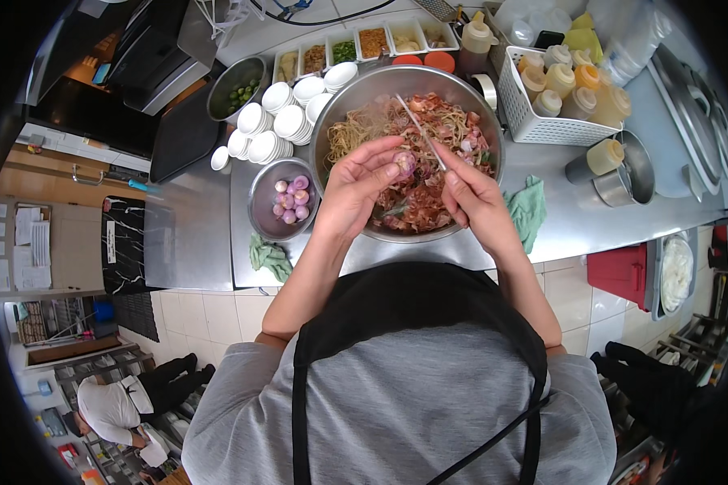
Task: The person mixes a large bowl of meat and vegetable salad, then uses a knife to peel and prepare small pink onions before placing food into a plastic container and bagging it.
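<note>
Over a large steel mixing bowl, my left hand pinches a shallot between thumb and fingertips. My right hand grips a small knife, its blade slanting up and to the left, apart from the shallot. The bowl is heaped with papery reddish shallot skins and pale stringy trimmings. To its left, peeled shallots lie in a smaller steel bowl. The knife's handle is mostly hidden in my right palm.
Stacked white cups and a pot of green limes stand at back left. A white basket of squeeze bottles is at right. Green cloths flank the bowls. Another person stands behind, at lower left.
</note>
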`<state>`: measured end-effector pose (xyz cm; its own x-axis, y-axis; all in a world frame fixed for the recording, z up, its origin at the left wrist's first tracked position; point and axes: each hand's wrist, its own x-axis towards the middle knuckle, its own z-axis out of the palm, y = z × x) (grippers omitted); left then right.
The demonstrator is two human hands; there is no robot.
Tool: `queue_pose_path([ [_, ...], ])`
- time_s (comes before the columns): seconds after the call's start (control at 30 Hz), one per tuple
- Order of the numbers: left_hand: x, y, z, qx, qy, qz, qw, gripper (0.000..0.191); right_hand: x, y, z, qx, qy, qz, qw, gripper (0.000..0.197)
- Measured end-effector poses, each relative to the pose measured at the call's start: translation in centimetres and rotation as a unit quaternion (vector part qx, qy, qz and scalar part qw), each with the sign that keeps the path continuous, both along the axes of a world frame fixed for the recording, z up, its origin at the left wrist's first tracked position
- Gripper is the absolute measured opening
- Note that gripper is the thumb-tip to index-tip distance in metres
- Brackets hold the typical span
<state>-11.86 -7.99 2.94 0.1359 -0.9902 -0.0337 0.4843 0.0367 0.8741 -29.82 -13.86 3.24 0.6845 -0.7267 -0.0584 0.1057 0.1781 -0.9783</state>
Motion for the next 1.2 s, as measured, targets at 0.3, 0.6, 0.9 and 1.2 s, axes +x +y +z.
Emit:
queue_pose_path([
  [0.3,7.6,3.0,-0.4,0.124,-0.315,0.21,0.917,0.029,-0.6,-0.9,-0.9,-0.01,0.062,-0.021,0.998,0.038],
  [0.6,5.2,2.0,-1.9,0.042,-0.616,0.107,0.779,0.032,-1.0,-0.9,-2.2,0.004,0.085,-0.021,0.996,0.038],
  [0.9,6.6,-6.5,-8.4,0.009,-0.729,0.075,0.681,0.034,-2.2,-0.7,-2.1,0.007,0.068,-0.033,0.997,0.038],
  [1.2,6.6,-6.6,3.7,0.011,-0.668,0.036,0.743,0.025,-4.0,-1.6,-2.5,0.039,0.048,-0.092,0.994,0.038],
])
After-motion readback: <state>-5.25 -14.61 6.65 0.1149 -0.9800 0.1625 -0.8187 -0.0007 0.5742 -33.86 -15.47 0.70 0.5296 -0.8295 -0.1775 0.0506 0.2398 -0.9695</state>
